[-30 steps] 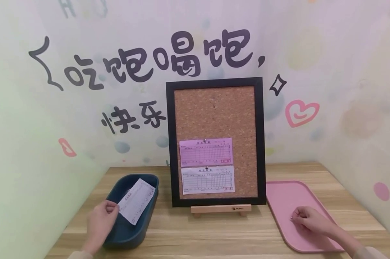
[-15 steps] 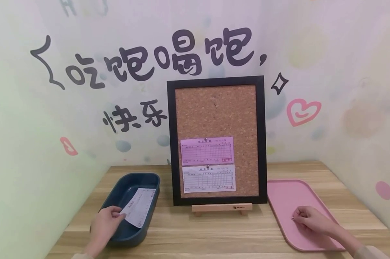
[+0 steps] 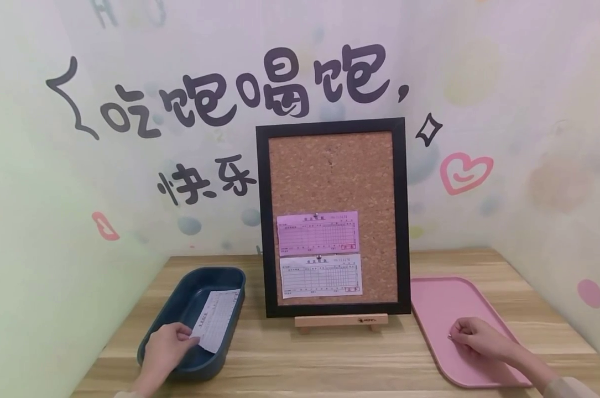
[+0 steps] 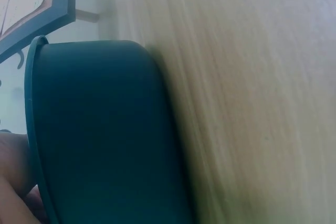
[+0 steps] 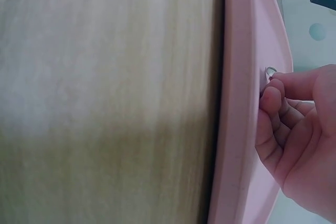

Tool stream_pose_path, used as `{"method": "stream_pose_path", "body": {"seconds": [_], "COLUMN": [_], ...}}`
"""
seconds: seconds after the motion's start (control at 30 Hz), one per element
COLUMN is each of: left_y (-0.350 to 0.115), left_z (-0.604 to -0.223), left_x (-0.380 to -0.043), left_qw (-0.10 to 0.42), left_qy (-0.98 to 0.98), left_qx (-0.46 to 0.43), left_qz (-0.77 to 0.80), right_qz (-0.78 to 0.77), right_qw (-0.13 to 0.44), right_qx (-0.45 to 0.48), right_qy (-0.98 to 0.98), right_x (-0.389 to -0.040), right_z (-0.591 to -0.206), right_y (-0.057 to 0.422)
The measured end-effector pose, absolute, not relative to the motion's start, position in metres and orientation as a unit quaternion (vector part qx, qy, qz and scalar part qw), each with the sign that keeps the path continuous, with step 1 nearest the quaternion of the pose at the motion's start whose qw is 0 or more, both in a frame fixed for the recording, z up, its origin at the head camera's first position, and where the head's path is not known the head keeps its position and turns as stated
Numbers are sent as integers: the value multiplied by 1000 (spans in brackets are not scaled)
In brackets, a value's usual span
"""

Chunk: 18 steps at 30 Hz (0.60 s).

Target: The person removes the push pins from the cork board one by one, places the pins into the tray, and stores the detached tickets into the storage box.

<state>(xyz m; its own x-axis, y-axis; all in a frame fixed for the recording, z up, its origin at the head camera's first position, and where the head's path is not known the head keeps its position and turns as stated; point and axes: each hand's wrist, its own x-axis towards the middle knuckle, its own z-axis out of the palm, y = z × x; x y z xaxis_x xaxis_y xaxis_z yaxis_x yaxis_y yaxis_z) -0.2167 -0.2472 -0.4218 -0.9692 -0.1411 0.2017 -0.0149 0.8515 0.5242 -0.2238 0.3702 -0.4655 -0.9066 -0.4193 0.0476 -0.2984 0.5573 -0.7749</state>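
My left hand (image 3: 167,345) is over the near part of a dark blue basin (image 3: 192,367), pinching the near corner of a white receipt slip (image 3: 217,320) between thumb and fingers. The slip lies low inside the basin, slanting toward its right wall. In the left wrist view, the basin's outer wall (image 4: 110,129) hides most of that hand and the slip. On the right, my right hand (image 3: 481,338) is over a pink tray (image 3: 439,293), fingers curled. Its thumb and forefinger pinch a small shiny thumbtack (image 5: 270,71), seen in the right wrist view.
A black-framed cork board (image 3: 329,171) stands on a small wooden easel (image 3: 339,320) between basin and tray. A pink receipt slip (image 3: 317,235) and a white pinned slip (image 3: 319,279) hang on it, each by a tack. Behind the wooden table (image 3: 329,362) is a decorated wall.
My left hand has moved slightly right and down, lowering the white slip deeper into the basin, where it now lies flatter. The right hand has stayed in place over the tray.
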Motion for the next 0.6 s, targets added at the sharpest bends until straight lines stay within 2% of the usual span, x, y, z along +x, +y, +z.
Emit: {"method": "stream_pose_path", "body": {"seconds": [0.6], "left_y": [-252], "left_z": [-415], "left_x": [-214], "left_qw": [126], "left_qy": [-955], "left_qx": [40], "left_qz": [-265], "right_qz": [-419], "right_qw": [75], "right_qx": [-172], "right_qy": [888], "right_x": [-225], "right_z": [-466], "right_y": [373]}}
